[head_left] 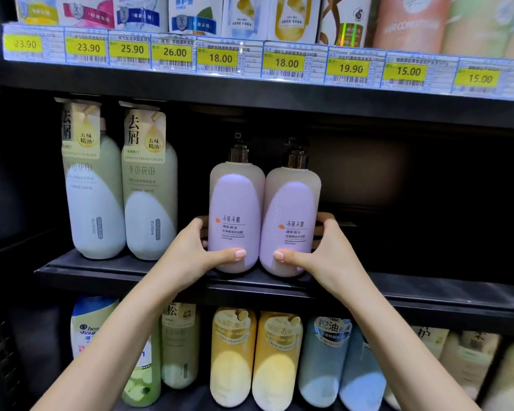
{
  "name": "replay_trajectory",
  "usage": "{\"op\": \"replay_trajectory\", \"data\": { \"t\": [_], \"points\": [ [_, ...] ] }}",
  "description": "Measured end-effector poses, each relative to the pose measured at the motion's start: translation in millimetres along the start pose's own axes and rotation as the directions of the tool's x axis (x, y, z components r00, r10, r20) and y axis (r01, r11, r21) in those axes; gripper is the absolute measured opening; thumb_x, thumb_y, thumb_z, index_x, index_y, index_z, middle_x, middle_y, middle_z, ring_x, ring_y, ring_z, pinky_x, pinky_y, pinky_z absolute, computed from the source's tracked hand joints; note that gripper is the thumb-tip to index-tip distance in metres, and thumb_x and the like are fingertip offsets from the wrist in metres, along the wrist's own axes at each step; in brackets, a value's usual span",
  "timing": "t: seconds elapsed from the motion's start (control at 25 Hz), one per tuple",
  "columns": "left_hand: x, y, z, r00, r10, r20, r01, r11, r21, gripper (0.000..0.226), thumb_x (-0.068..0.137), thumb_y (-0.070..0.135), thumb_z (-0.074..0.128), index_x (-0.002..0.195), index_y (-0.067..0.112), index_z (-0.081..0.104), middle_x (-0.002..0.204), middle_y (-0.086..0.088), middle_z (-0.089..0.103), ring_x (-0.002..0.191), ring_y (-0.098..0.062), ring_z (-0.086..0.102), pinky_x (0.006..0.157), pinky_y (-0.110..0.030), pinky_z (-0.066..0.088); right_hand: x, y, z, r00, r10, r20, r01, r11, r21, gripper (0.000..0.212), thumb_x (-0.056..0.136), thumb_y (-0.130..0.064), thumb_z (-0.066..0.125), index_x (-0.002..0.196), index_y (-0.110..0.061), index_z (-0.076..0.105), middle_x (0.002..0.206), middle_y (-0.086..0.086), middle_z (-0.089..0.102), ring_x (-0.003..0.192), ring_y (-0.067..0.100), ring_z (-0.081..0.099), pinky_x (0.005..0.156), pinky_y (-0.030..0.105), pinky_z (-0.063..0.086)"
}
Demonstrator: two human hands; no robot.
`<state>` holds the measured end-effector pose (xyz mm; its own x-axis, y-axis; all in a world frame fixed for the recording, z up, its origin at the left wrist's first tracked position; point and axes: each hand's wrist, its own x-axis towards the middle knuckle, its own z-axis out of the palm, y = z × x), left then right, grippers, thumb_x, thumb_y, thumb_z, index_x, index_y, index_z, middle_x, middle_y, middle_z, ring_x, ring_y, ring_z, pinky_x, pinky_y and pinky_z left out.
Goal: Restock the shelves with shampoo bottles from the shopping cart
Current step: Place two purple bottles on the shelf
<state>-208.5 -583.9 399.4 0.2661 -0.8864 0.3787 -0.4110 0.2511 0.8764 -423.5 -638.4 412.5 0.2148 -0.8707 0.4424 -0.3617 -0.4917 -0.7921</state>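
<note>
At the front edge of the middle shelf (428,295), both hands are curled round 2 lilac pump bottles: the left hand (190,256) wraps the left bottle (235,215) low on its body, thumb across the front and fingers round the far side, and the right hand (321,253) holds the right bottle (290,221) the same way, mirrored. The 2 bottles touch shoulder to shoulder and seem to sit on the shelf board, near its lip — whether their bases bear full weight I cannot tell. Each stands upright, long axis vertical, dark pump at the top, printed label facing outward toward the aisle; the right one leans a touch to the right. The step in hand looks like placing this pair. Next I would expect a straight push back into the dark space behind, kept level so the tall bottles do not tip, then both grips loosened — the pumps must clear the shelf above. Just left, a small gap away, stand 2 green bottles (122,185), so the pair has room. Price tags (220,58) line the upper shelf edge.
</note>
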Motion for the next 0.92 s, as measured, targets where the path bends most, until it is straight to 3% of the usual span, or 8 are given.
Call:
{"op": "replay_trajectory", "data": {
  "t": [0.16,0.32,0.48,0.6,0.72,0.8,0.92],
  "points": [
    [9.9,-1.7,-1.4,0.998,-0.043,-0.043,0.047,0.994,0.094,0.072,0.056,0.032,0.089,0.113,0.014,0.05,0.111,0.003,0.065,0.101,-0.013,0.063,0.092,-0.034,0.05,11.6,-0.9,9.0,1.0,0.01,-0.014,-0.01,1.0,-0.03,0.087,0.055,-0.027,0.091,0.124,-0.019,0.04,0.11,-0.003,0.063,0.099,0.016,0.063,0.088,0.038,0.053],
    [17.2,1.3,-2.8,0.999,-0.045,-0.029,0.049,0.99,0.136,0.057,0.066,0.026,0.085,0.11,0.013,0.051,0.103,0.002,0.065,0.096,-0.013,0.062,0.074,-0.02,0.046,18.9,-3.1,16.2,1.0,-0.001,-0.006,0.0,0.998,-0.055,0.089,0.06,-0.024,0.089,0.131,-0.015,0.036,0.11,-0.004,0.058,0.101,0.017,0.061,0.087,0.032,0.05],
    [22.7,3.6,-1.0,0.999,-0.051,-0.005,0.051,0.997,0.065,0.054,0.07,0.018,0.082,0.112,0.014,0.048,0.101,0.001,0.064,0.088,-0.009,0.061,0.069,-0.016,0.045,23.8,-4.3,22.1,1.0,0.012,-0.003,-0.012,0.999,-0.044,0.086,0.063,-0.021,0.088,0.132,-0.014,0.036,0.107,-0.005,0.055,0.096,0.013,0.057,0.081,0.025,0.045],
    [24.3,0.9,-0.5,0.998,-0.061,0.018,0.062,0.998,-0.026,0.055,0.072,0.013,0.08,0.118,0.011,0.049,0.109,-0.004,0.066,0.093,-0.013,0.062,0.074,-0.018,0.046,23.6,-4.0,25.1,0.999,0.03,-0.015,-0.03,0.999,-0.028,0.086,0.064,-0.02,0.087,0.132,-0.014,0.036,0.109,-0.003,0.059,0.097,0.015,0.061,0.081,0.027,0.049],
    [21.3,1.1,-0.3,0.992,-0.121,0.036,0.117,0.988,0.098,0.033,0.076,0.024,0.078,0.099,0.018,0.055,0.107,-0.005,0.067,0.092,-0.017,0.062,0.076,-0.025,0.045,21.0,-4.3,27.9,0.998,0.059,-0.012,-0.059,0.997,-0.042,0.085,0.066,-0.022,0.085,0.135,-0.016,0.036,0.113,-0.002,0.061,0.102,0.017,0.063,0.082,0.028,0.052],
    [15.2,2.7,0.6,0.985,-0.171,0.002,0.166,0.956,0.241,0.043,0.075,0.034,0.076,0.102,0.011,0.053,0.111,-0.008,0.063,0.099,-0.024,0.059,0.078,-0.031,0.044,14.3,-6.3,28.7,0.998,0.057,-0.018,-0.058,0.996,-0.072,0.081,0.069,-0.023,0.083,0.136,-0.014,0.037,0.117,0.0,0.062,0.109,0.019,0.062,0.089,0.03,0.049],
    [-10.6,5.5,1.6,0.995,-0.087,-0.048,0.098,0.939,0.33,0.06,0.076,0.037,0.073,0.121,0.007,0.047,0.126,-0.007,0.058,0.114,-0.026,0.054,0.091,-0.035,0.044,-20.2,-17.0,24.1,0.997,0.06,-0.053,-0.068,0.982,-0.179,0.079,0.079,-0.027,0.075,0.143,-0.01,0.031,0.138,0.005,0.048,0.129,0.02,0.045,0.095,0.019,0.032]
  ]
}}
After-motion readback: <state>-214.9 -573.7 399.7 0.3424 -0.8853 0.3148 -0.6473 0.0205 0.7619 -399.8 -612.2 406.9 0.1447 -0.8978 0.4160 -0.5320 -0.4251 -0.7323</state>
